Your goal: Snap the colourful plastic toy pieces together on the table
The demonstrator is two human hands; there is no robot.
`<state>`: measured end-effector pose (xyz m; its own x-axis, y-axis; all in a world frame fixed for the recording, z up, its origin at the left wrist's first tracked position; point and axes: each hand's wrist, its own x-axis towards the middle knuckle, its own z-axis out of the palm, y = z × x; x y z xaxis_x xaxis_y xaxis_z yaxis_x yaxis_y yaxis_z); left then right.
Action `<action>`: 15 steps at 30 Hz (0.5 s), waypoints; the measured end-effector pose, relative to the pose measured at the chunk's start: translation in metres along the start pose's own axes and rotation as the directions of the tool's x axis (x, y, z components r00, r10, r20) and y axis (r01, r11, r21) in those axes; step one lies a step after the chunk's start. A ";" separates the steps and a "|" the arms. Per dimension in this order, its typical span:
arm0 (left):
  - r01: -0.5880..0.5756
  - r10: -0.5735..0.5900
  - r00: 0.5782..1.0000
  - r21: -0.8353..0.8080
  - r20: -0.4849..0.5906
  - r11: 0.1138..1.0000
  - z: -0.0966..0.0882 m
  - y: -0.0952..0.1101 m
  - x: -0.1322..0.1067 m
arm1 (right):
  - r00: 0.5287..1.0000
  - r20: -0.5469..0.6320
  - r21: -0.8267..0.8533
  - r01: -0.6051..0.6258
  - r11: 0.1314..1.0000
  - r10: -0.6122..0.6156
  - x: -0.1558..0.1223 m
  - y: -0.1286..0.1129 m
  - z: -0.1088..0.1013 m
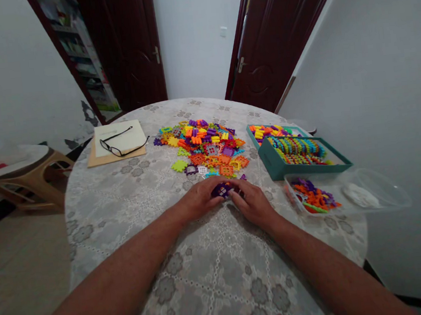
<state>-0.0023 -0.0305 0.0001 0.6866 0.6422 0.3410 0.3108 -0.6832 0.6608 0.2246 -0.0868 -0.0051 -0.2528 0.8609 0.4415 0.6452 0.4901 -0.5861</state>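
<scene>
Between my two hands is a dark purple plastic building piece (221,190) with cut-out openings, held low over the tablecloth. My left hand (200,198) closes on its left side, thumb along the near edge. On its right side my right hand (251,201) grips it with thumb and fingers, which hide part of the piece. A bit of orange shows at its upper edge. Just beyond my fingers lies a heap of colourful interlocking plastic pieces (209,150), with orange, yellow, purple, white and green ones spread at its near side.
Right of the heap stand green trays (277,170) of sorted pieces. A clear plastic container (314,212) with loose pieces sits nearer, by its transparent lid (390,191). Black-framed glasses (119,151) rest on paper (132,130) at the left. The round table (102,239) has a patterned cloth.
</scene>
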 end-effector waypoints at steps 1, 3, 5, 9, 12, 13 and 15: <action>-0.019 0.019 1.000 -0.001 0.007 1.000 0.002 0.001 0.000 | 1.000 0.015 0.035 -0.002 0.999 0.001 0.000 0.000 -0.001; -0.042 0.042 0.999 0.052 -0.005 0.998 0.004 0.002 0.001 | 1.000 0.024 0.062 0.006 0.998 -0.008 0.000 0.001 -0.003; -0.037 0.048 0.997 0.154 -0.064 0.987 0.002 0.001 0.001 | 1.000 0.005 0.043 -0.007 0.999 0.007 0.001 0.004 -0.006; 0.093 -0.012 0.975 0.360 -0.221 0.928 -0.005 -0.010 0.006 | 0.998 -0.053 0.010 -0.040 0.999 0.041 0.002 0.010 -0.012; 0.178 -0.098 0.977 0.466 -0.191 0.867 -0.006 -0.020 0.012 | 0.999 -0.036 0.013 -0.016 1.000 0.017 0.003 0.010 -0.013; 0.184 -0.118 0.980 0.487 -0.163 0.854 -0.006 -0.023 0.013 | 1.000 -0.023 0.014 -0.002 1.000 0.002 0.003 0.010 -0.012; 0.180 -0.136 0.983 0.502 -0.123 0.846 -0.005 -0.027 0.014 | 1.000 -0.008 0.015 0.031 0.999 -0.030 0.003 0.010 -0.011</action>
<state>-0.0043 -0.0016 -0.0093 0.5519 0.7668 0.3276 0.7162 -0.6372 0.2848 0.2380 -0.0806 -0.0020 -0.2665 0.8445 0.4646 0.6266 0.5181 -0.5822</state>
